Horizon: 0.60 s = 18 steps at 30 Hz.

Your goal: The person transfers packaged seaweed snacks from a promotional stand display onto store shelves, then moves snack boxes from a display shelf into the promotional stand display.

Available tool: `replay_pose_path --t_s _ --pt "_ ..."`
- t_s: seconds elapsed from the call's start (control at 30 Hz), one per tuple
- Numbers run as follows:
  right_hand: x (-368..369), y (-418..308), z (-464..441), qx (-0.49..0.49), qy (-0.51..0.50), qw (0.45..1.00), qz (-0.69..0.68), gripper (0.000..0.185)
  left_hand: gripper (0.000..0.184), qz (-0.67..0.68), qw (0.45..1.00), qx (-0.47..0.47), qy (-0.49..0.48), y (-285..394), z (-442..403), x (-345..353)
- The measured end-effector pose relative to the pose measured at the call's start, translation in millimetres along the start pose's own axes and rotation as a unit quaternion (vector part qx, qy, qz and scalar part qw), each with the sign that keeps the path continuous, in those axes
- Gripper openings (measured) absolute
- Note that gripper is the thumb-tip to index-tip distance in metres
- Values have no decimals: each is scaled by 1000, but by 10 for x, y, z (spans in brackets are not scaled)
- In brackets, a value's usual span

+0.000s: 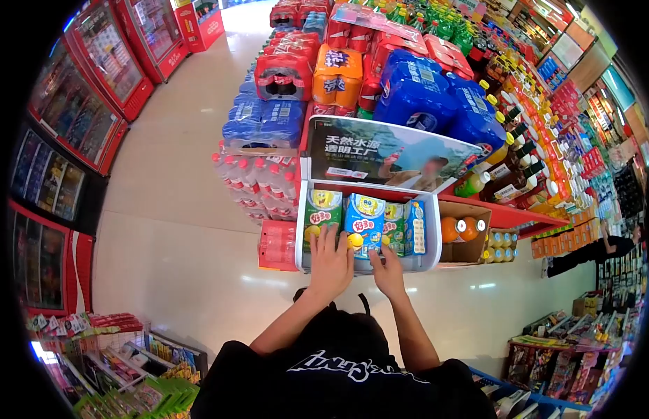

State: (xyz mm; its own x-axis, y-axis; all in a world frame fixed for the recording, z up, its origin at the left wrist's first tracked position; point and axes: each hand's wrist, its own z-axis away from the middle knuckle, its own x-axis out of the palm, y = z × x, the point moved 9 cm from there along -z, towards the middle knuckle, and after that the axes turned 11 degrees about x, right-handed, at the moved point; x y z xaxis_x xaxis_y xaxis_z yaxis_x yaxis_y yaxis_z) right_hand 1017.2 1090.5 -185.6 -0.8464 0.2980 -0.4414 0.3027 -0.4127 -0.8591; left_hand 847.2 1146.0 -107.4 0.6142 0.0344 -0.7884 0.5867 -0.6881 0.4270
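Left hand (331, 262), fingers slightly spread, over green box (324, 208) by left edge of white bin (434, 241); right hand (390, 274), thumb and forefinger parted, at blue box (363, 218) (cartoon face on front).

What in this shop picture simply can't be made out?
All in the head view:
Palms of the left hand and right hand: turned away.
Bottom of the white bin: covered by boxes.
Small print on the blue box: too small.
Inside the lower-left fridge: blurred.
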Motion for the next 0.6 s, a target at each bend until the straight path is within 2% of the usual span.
replay_pose_path --t_s 0.1,0.27,0.6 --pt "44 -16 -127 -9 20 999 26 40 45 44 998 -9 -39 -190 -35 211" --pt "83 -59 -160 2 36 996 84 44 47 18 997 22 -66 -193 -18 266" --pt "-11 -216 -145 59 29 995 71 47 50 -2 987 84 -138 -189 55 345"
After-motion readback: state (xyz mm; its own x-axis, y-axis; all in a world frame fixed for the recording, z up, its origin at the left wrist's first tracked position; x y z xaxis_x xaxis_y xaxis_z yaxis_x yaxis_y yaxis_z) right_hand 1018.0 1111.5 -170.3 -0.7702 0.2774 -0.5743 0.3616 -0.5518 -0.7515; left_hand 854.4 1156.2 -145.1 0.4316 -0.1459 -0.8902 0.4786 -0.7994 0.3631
